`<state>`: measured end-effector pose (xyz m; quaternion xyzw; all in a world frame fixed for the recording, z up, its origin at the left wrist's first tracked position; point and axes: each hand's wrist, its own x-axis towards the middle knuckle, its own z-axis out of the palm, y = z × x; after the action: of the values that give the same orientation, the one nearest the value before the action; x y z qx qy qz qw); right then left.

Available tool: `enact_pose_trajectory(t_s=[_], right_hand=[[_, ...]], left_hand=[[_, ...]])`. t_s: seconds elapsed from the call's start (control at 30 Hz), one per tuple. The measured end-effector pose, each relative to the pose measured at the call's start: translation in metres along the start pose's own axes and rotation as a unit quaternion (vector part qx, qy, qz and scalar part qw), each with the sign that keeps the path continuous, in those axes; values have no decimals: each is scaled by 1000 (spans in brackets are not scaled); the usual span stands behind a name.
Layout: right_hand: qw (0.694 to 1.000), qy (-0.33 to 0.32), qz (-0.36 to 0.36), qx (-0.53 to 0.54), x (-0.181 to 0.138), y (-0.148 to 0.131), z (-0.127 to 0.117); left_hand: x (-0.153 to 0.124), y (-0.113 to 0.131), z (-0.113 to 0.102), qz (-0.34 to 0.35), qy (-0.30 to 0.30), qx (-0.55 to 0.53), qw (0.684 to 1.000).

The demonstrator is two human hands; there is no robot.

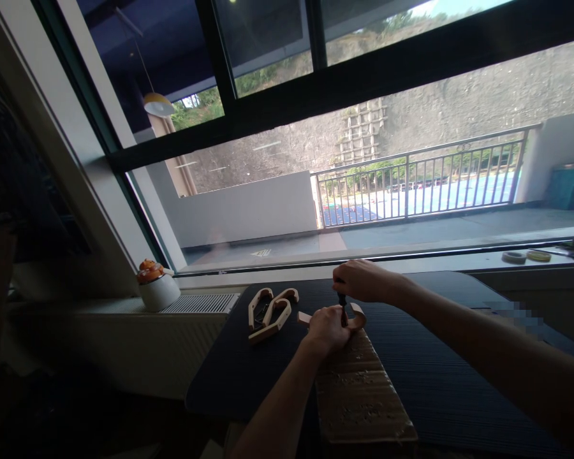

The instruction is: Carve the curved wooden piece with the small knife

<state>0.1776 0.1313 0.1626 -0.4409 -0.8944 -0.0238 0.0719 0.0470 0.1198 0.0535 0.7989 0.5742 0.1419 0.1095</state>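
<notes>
My left hand (pixel 326 327) is closed on a curved wooden piece (pixel 356 316) and holds it down at the far end of a cardboard sheet (pixel 361 395). Just above it, my right hand (pixel 361 281) grips a dark-handled tool (pixel 342 303) that stands upright with its tip on the wooden piece. Wood shavings lie scattered over the cardboard. To the left, two more curved wooden pieces (pixel 270 310) lie together on the dark mat (pixel 430 363).
A white pot with an orange lid (pixel 155 285) stands on the radiator ledge at the left. Two tape rolls (pixel 525 256) lie on the window sill at the right. A large window runs behind the table.
</notes>
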Motion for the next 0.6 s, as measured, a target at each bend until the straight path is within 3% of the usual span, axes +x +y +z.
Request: enact_pose_trajectory(t_s=[0.6], right_hand=[[998,-27,-35,32,-10,7,-3]], left_hand=[[-1,0,-1,7,-4,2,1000]])
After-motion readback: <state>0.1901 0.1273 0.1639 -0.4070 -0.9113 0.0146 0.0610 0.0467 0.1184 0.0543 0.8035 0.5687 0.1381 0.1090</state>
